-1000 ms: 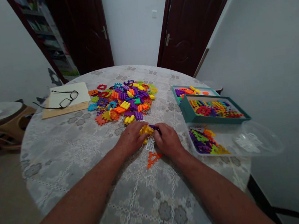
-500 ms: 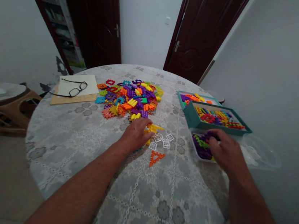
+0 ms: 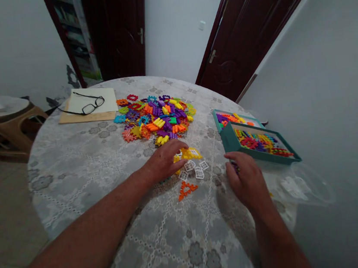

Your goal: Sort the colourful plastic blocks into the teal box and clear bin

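Observation:
My left hand (image 3: 165,158) is closed on a yellow plastic building piece (image 3: 192,153), which juts out past the fingertips with a white lattice panel on it. Just below the fingers lie several loose white lattice panels (image 3: 199,173) and an orange triangular building piece (image 3: 186,189). To the right, my right hand (image 3: 246,178) hovers with its fingers curled together. What those fingers hold, if anything, cannot be made out. Behind that hand the clear tub is mostly hidden, and a bit of purple shows beside the fingers.
A heap of coloured building pieces (image 3: 157,119) lies mid-table. At the right stand a green box (image 3: 246,147) and its teal lid (image 3: 216,120), both with pieces in them, near a clear plastic lid (image 3: 315,184). Glasses (image 3: 89,108) rest on paper (image 3: 109,94) at the left.
My right hand has come up out of the clear tub and moved left. In my left hand the yellow piece has turned, and its white panel now shows.

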{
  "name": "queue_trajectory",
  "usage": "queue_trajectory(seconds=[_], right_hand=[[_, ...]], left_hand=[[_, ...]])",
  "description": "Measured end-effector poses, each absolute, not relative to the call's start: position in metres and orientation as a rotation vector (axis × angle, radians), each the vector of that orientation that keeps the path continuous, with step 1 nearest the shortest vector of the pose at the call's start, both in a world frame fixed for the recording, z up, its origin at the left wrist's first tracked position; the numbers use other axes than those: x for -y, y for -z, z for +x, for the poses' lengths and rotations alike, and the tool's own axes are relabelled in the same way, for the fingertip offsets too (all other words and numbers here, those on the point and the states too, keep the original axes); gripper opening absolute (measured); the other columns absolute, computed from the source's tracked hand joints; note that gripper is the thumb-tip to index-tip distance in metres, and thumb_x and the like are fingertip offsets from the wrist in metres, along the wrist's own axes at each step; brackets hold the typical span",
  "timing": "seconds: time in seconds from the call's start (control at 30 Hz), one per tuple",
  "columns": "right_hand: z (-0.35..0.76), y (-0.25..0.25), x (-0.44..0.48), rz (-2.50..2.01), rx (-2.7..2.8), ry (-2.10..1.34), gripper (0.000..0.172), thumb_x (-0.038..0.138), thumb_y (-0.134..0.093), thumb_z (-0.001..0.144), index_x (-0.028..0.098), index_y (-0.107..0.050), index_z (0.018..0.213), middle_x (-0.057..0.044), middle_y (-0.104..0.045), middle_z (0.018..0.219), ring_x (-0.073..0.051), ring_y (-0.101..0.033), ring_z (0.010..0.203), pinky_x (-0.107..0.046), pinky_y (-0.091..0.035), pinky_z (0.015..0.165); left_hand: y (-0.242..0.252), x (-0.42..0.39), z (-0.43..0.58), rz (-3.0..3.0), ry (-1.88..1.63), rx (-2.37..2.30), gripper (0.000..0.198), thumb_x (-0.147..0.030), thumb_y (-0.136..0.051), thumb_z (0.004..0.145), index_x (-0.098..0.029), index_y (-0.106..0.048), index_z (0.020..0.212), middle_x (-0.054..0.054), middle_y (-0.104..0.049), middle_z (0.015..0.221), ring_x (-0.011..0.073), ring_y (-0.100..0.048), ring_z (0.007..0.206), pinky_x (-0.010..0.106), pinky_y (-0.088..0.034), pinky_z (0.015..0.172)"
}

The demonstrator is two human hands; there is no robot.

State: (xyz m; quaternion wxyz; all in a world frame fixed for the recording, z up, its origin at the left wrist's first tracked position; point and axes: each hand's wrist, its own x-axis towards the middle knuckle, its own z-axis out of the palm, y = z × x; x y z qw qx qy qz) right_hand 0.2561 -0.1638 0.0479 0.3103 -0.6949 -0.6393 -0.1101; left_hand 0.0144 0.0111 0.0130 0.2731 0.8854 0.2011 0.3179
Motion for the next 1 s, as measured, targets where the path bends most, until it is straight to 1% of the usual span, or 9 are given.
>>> queue_trajectory(seconds=[0.13, 0.2, 0.33, 0.4, 0.5, 0.63, 0.7, 0.83, 1.0], right_hand=[[0.223, -0.050, 0.146, -1.674, 1.875, 0.068, 0.040, 0.024, -0.055, 0.102, 0.025, -0.061, 0.141, -0.014, -0.064, 0.143, -0.030, -0.058, 0.137, -0.054, -0.049, 0.117], [0.212, -0.046, 0.132, -1.633, 1.951, -0.007, 0.044, 0.023, -0.056, 0.101, 0.024, -0.059, 0.145, -0.015, -0.061, 0.147, -0.030, -0.057, 0.139, -0.053, -0.049, 0.118], [0.201, -0.032, 0.106, -1.655, 1.942, -0.073, 0.031, 0.019, -0.048, 0.103, 0.021, -0.069, 0.126, -0.013, -0.073, 0.120, -0.027, -0.069, 0.114, -0.044, -0.057, 0.103], [0.201, -0.028, 0.102, -1.707, 1.871, -0.049, 0.030, 0.020, -0.045, 0.104, 0.020, -0.072, 0.118, -0.012, -0.075, 0.111, -0.026, -0.071, 0.105, -0.041, -0.057, 0.097], [0.214, -0.036, 0.106, -1.770, 1.708, 0.016, 0.031, 0.025, -0.049, 0.105, 0.021, -0.071, 0.127, -0.010, -0.077, 0.112, -0.024, -0.073, 0.098, -0.038, -0.057, 0.092], [0.261, -0.067, 0.117, -1.873, 1.390, 0.264, 0.043, 0.035, -0.053, 0.104, 0.021, -0.064, 0.143, -0.009, -0.077, 0.105, -0.023, -0.070, 0.086, -0.039, -0.056, 0.087], [0.294, -0.080, 0.117, -1.926, 1.283, 0.400, 0.044, 0.037, -0.052, 0.103, 0.020, -0.065, 0.142, -0.010, -0.077, 0.106, -0.024, -0.070, 0.088, -0.041, -0.055, 0.088], [0.355, -0.083, 0.109, -2.048, 1.292, 0.605, 0.045, 0.034, -0.051, 0.097, 0.013, -0.072, 0.131, -0.018, -0.075, 0.118, -0.030, -0.068, 0.103, -0.045, -0.052, 0.098], [0.392, -0.060, 0.103, -2.337, 1.451, 0.639, 0.040, 0.028, -0.050, 0.094, 0.011, -0.077, 0.119, -0.020, -0.075, 0.109, -0.032, -0.066, 0.103, -0.045, -0.050, 0.096]], left_hand=[[-0.017, -0.008, 0.015, 2.382, -0.846, -0.542, 0.030, -0.028, -0.069, 0.095, -0.024, -0.060, 0.123, 0.007, -0.069, 0.122, 0.0221, -0.067, 0.104, 0.042, -0.055, 0.099], [-0.018, -0.007, 0.016, 2.372, -0.853, -0.540, 0.028, -0.026, -0.068, 0.094, -0.024, -0.061, 0.122, 0.007, -0.070, 0.119, 0.0221, -0.067, 0.103, 0.041, -0.055, 0.098], [-0.016, -0.009, 0.015, 2.355, -0.849, -0.556, 0.029, -0.023, -0.067, 0.092, -0.025, -0.064, 0.121, 0.007, -0.070, 0.119, 0.0222, -0.067, 0.103, 0.040, -0.056, 0.097], [-0.014, -0.012, 0.015, 2.359, -0.860, -0.575, 0.032, -0.023, -0.066, 0.091, -0.025, -0.064, 0.123, 0.007, -0.069, 0.120, 0.0215, -0.068, 0.099, 0.040, -0.056, 0.095], [-0.013, -0.015, 0.014, 2.381, -0.896, -0.606, 0.033, -0.025, -0.066, 0.092, -0.023, -0.063, 0.125, 0.007, -0.068, 0.118, 0.0203, -0.068, 0.093, 0.040, -0.056, 0.092], [-0.013, -0.019, 0.013, 2.404, -0.934, -0.649, 0.024, -0.032, -0.066, 0.095, -0.023, -0.063, 0.117, 0.006, -0.067, 0.114, 0.0198, -0.067, 0.091, 0.040, -0.056, 0.091], [-0.014, -0.020, 0.013, 2.392, -0.953, -0.680, 0.023, -0.036, -0.065, 0.096, -0.023, -0.063, 0.115, 0.006, -0.067, 0.114, 0.0197, -0.066, 0.090, 0.039, -0.056, 0.089], [-0.018, -0.022, 0.012, 2.368, -1.000, -0.802, 0.022, -0.037, -0.064, 0.096, -0.023, -0.064, 0.112, 0.006, -0.068, 0.108, 0.0202, -0.064, 0.089, 0.039, -0.054, 0.090], [-0.026, -0.025, 0.008, 2.251, -1.077, -0.965, 0.015, -0.036, -0.060, 0.099, -0.022, -0.063, 0.102, 0.004, -0.068, 0.096, 0.0198, -0.061, 0.085, 0.037, -0.052, 0.086]])
